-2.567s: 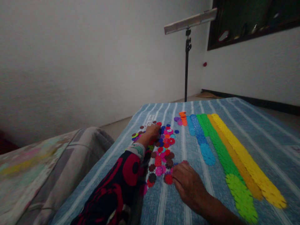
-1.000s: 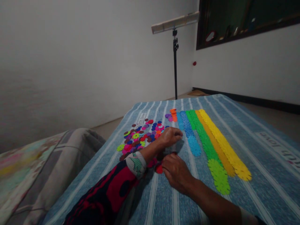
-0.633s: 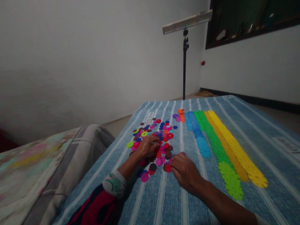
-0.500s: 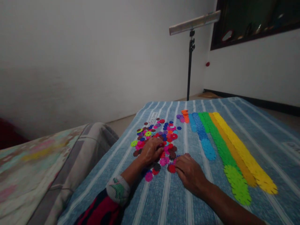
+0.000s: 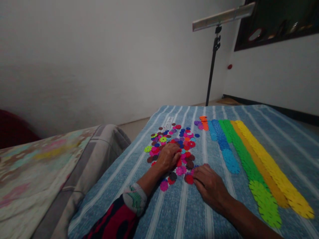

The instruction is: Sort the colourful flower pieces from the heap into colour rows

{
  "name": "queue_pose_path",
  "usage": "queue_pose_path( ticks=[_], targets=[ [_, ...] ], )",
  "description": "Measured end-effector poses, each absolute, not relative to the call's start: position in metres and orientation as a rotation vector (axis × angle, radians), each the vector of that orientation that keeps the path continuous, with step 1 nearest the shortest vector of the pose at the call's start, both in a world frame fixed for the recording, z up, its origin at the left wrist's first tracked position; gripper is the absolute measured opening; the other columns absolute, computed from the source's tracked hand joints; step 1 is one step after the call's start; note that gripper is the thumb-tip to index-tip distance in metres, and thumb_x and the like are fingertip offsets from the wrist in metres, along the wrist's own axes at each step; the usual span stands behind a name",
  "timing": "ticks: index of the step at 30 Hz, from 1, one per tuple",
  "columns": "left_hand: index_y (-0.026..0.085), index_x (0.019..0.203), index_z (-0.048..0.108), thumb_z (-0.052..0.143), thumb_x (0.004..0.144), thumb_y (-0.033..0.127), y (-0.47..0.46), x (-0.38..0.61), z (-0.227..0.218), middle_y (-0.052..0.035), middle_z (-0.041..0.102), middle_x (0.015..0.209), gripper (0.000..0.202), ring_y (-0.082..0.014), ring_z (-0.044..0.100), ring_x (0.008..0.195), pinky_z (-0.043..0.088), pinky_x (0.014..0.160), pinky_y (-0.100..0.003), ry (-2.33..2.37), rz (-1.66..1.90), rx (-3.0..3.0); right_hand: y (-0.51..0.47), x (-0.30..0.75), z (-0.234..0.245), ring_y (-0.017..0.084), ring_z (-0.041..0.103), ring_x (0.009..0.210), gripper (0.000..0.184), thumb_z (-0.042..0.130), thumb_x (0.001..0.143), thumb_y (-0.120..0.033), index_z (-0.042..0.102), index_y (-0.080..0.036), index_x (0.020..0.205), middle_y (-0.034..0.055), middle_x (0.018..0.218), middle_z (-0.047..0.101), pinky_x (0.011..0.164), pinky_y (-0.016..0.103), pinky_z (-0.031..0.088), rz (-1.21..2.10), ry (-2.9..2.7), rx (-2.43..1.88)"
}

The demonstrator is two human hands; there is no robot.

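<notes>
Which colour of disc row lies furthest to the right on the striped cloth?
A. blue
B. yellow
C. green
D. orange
B: the yellow row runs along the outer right side, beyond the amber row, the green row and the blue row on the striped cloth.

A light bar on a black stand [image 5: 213, 56] is standing by the white wall [image 5: 99, 59], w/ a dark framed window [image 5: 279, 23] at right. A folded grey blanket [image 5: 97, 159] is lying at left, nr a dark red cushion [image 5: 15, 129].
</notes>
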State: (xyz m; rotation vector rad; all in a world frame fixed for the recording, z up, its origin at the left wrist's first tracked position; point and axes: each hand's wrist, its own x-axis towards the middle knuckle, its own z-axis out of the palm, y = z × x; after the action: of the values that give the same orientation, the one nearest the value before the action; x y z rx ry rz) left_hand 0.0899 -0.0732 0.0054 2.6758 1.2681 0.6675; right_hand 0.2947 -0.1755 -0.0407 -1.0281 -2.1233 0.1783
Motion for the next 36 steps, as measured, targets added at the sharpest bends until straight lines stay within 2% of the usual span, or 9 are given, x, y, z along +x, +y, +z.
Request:
queue_pose_path(
  ticks=[3, 7, 10, 15, 19, 26, 31, 36],
  targets=[
    [0.017, 0.1, 0.068, 0.052, 0.085, 0.016, -0.065, 0.097, 0.002, -0.0098, 0.069, 0.108, 0.021, -0.0228, 0.058, 0.105, 0.043, 0.097, -0.037, 1.123, 0.637, 2.708, -0.176, 0.295, -0.04, 0.021, 0.057, 0.083, 0.019, 0.047, 0.091, -0.009, 0.062, -0.021, 0.088, 0.0052, 0.086, 0.064, 0.083, 0.038, 0.043, 0.17, -2.117, -1.028],
    [0.017, 0.094, 0.069, 0.05, 0.082, 0.01, -0.059, 0.101, 0.003, -0.0086, 0.071, 0.098, 0.023, -0.0212, 0.06, 0.095, 0.046, 0.087, -0.033, 1.138, 0.52, 2.702, -0.176, 0.294, -0.039, 0.021, 0.057, 0.083, 0.019, 0.046, 0.091, -0.009, 0.062, -0.02, 0.088, 0.0053, 0.085, 0.063, 0.083, 0.039, 0.043, 0.186, -2.123, -1.032],
    [0.016, 0.086, 0.069, 0.052, 0.082, 0.011, -0.06, 0.1, 0.005, -0.0083, 0.071, 0.093, 0.019, -0.0213, 0.06, 0.091, 0.046, 0.085, -0.034, 1.17, 0.493, 2.71, -0.177, 0.294, -0.038, 0.021, 0.057, 0.083, 0.02, 0.046, 0.092, -0.009, 0.062, -0.02, 0.09, 0.0056, 0.085, 0.063, 0.083, 0.04, 0.043, 0.188, -2.121, -1.036],
    [0.017, 0.087, 0.068, 0.052, 0.082, 0.011, -0.064, 0.101, 0.007, -0.008, 0.069, 0.092, 0.018, -0.0214, 0.059, 0.09, 0.046, 0.086, -0.035, 1.197, 0.478, 2.731, -0.177, 0.293, -0.039, 0.021, 0.058, 0.084, 0.021, 0.046, 0.092, -0.008, 0.063, -0.021, 0.092, 0.0056, 0.086, 0.064, 0.082, 0.039, 0.044, 0.15, -2.105, -1.022],
    [0.016, 0.083, 0.068, 0.047, 0.088, 0.015, -0.067, 0.103, 0.01, -0.0101, 0.065, 0.09, 0.021, -0.0214, 0.057, 0.088, 0.046, 0.081, -0.034, 1.224, 0.413, 2.805, -0.177, 0.294, -0.04, 0.021, 0.057, 0.084, 0.021, 0.046, 0.092, -0.008, 0.062, -0.021, 0.09, 0.0054, 0.086, 0.063, 0.082, 0.039, 0.043, 0.172, -2.123, -1.025],
    [0.016, 0.089, 0.068, 0.047, 0.09, 0.025, -0.07, 0.104, 0.011, -0.0105, 0.059, 0.094, 0.022, -0.0223, 0.056, 0.09, 0.046, 0.079, -0.034, 1.418, 0.271, 2.798, -0.178, 0.293, -0.039, 0.022, 0.056, 0.083, 0.02, 0.045, 0.093, -0.008, 0.061, -0.02, 0.091, 0.0054, 0.084, 0.062, 0.084, 0.04, 0.042, 0.195, -2.121, -1.031],
    [0.017, 0.086, 0.067, 0.044, 0.093, 0.028, -0.068, 0.106, 0.009, -0.0093, 0.057, 0.091, 0.026, -0.0214, 0.054, 0.088, 0.044, 0.077, -0.033, 1.488, 0.265, 2.782, -0.178, 0.293, -0.039, 0.022, 0.055, 0.083, 0.02, 0.044, 0.093, -0.008, 0.06, -0.019, 0.09, 0.0057, 0.084, 0.061, 0.083, 0.04, 0.042, 0.19, -2.13, -1.024],
    [0.016, 0.083, 0.065, 0.039, 0.094, 0.024, -0.067, 0.108, 0.006, -0.0085, 0.058, 0.088, 0.029, -0.0197, 0.052, 0.084, 0.042, 0.077, -0.031, 1.538, 0.277, 2.809, -0.177, 0.294, -0.04, 0.022, 0.056, 0.083, 0.019, 0.046, 0.092, -0.008, 0.06, -0.02, 0.088, 0.0054, 0.084, 0.062, 0.083, 0.039, 0.041, 0.175, -2.131, -1.025]
  ],
)
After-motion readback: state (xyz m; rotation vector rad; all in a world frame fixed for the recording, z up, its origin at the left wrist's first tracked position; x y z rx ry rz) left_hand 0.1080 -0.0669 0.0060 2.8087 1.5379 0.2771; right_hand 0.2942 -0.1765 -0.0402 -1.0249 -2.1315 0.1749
